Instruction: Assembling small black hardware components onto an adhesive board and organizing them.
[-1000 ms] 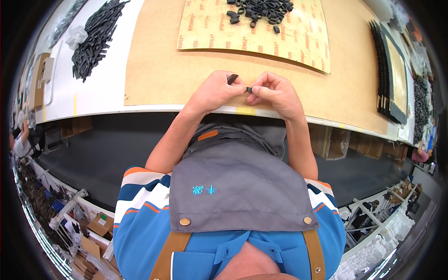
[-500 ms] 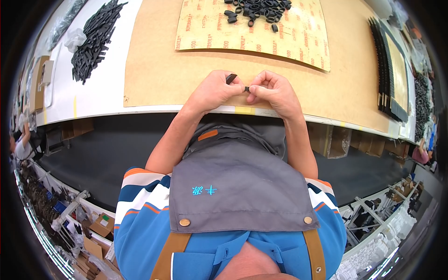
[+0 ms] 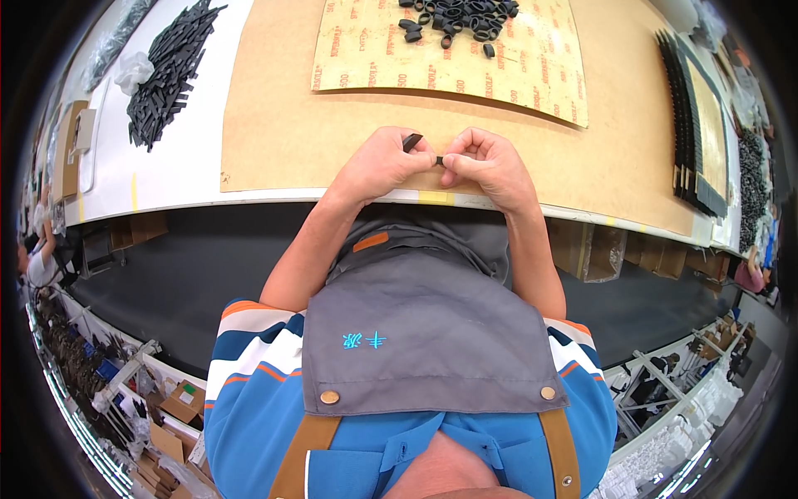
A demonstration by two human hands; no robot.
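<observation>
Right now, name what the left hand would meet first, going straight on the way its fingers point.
Probably the right hand, just beyond the small black piece between the hands, though depth is unclear.

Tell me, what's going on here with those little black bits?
A person pinches a small black piece between the left hand and the right hand, above a tan board. A black strip end pokes up from the left hand. Ahead, black rings lie heaped on a yellowish sheet; to the left is a pile of black strips.
</observation>
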